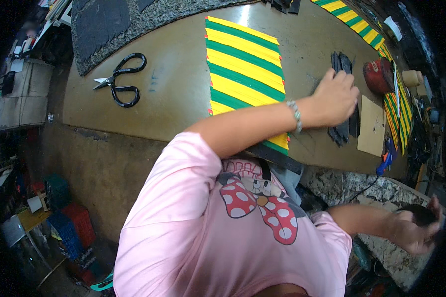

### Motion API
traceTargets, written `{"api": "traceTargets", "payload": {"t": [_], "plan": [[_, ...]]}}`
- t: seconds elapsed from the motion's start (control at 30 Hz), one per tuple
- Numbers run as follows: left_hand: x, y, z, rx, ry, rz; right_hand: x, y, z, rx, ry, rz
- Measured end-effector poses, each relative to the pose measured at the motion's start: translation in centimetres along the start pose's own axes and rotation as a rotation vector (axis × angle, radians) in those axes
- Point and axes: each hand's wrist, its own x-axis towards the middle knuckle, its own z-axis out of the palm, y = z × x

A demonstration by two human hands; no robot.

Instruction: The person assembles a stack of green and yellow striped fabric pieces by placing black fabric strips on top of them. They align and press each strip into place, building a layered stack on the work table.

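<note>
My left hand (334, 97) reaches across to the right side of the table, its fingers curled over a bundle of dark flat strips (340, 134). Part of the bundle is hidden beneath the hand. At the lower right, slightly blurred, my right hand (418, 231) is bent around a dark round object (419, 215) whose kind I cannot make out. A panel of diagonal yellow and green strips (245, 64), with small red bits along its sides, lies flat in front of me. My left forearm crosses its lower part.
Black-handled scissors (121, 80) lie at the left. Beyond them rests a rough dark slab (104, 29). Cardboard (370, 126), a red container (378, 76) and a blue tool (385, 162) sit at the right. More striped panels (352, 20) are along the far right edge.
</note>
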Motion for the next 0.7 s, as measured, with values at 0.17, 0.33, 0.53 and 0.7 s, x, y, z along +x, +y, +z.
{"api": "traceTargets", "payload": {"t": [0.17,0.33,0.53,0.7], "plan": [[-6.3,1.4,-10.5,-1.272,-0.49,-0.592,-10.4,-4.5,5.7,-0.257,-1.289,0.369],[-14.4,-0.1,-17.0,-1.127,-0.308,-1.051,-15.1,-7.3,11.2,0.415,-1.564,0.861],[-16.6,-4.0,-18.7,-0.434,0.038,-0.979,-17.5,-5.4,15.4,0.405,-1.635,1.105],[-16.7,-6.1,-17.9,-0.179,0.1,-0.801,-18.4,-4.7,16.8,0.207,-1.537,0.924]]}}
